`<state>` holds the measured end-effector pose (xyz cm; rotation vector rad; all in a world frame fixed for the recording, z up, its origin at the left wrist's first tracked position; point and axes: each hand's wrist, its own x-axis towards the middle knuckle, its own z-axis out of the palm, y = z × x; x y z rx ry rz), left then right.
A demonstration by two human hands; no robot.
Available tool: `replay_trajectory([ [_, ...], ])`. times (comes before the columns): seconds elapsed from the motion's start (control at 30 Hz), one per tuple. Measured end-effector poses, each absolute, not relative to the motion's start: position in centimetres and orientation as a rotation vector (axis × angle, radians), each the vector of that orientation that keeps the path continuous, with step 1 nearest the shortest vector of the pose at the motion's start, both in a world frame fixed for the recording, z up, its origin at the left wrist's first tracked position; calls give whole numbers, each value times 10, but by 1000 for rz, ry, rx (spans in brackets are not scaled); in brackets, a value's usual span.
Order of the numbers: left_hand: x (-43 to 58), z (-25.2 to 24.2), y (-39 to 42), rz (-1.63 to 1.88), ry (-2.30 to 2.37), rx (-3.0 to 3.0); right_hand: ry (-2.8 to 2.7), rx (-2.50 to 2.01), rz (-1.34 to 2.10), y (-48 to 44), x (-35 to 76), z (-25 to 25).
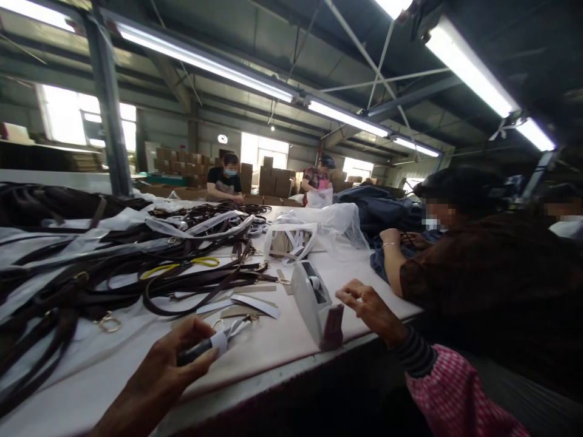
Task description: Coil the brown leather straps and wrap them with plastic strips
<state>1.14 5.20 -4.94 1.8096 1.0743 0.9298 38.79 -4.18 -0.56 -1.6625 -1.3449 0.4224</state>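
Note:
In my left hand point(186, 352) is a dark rolled strap point(197, 350) with a white paper band point(220, 343) around it. Clear wrapping and a metal clasp show at its far end. My right hand point(371, 309) is just right of a grey tape dispenser point(306, 303), its fingertips drawn together close to the cutting end. Any tape between those fingertips is too small to make out. Strips of white and beige card point(257, 305) lie behind my left hand.
Dark straps point(91, 285) with metal rings cover the table's left side. Behind the dispenser sits a clear bag of pale strips point(291, 243). A co-worker point(492, 261) sits close on the right with dark blue fabric point(378, 206). Two people work farther back near stacked cartons point(182, 164).

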Motion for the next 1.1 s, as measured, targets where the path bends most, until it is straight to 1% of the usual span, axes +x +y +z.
replay_trajectory([
  [0.1, 12, -46, 55, 972, 1054, 1755, -1305, -1657, 656, -33, 393, -17],
  [0.17, 12, -45, 57, 965, 1047, 1756, -1225, -1625, 727, -28, 387, -22],
  [0.3, 12, -51, 61, 970, 1108, 1823, -1033, -1547, 732, -24, 375, -26],
  [0.5, 9, -61, 67, 1136, 1248, 1923, -870, -1341, 569, -52, 359, -44],
  [0.7, 25, -33, 54, 1192, 1256, 1848, -642, -1225, 841, -70, 339, -80],
  [0.8, 38, -17, 44, 1215, 1192, 1745, -645, -1268, 789, -64, 341, -82],
  [0.9, 45, -7, 39, 1217, 1046, 1592, -758, -1402, 680, -66, 355, -86],
  [0.97, 44, -5, 38, 1229, 960, 1482, -899, -1555, 617, -72, 368, -98],
  [1.03, 42, -7, 39, 1254, 917, 1411, -967, -1663, 636, -78, 377, -112],
  [1.1, 41, -11, 39, 1275, 914, 1405, -976, -1624, 624, -83, 373, -119],
])
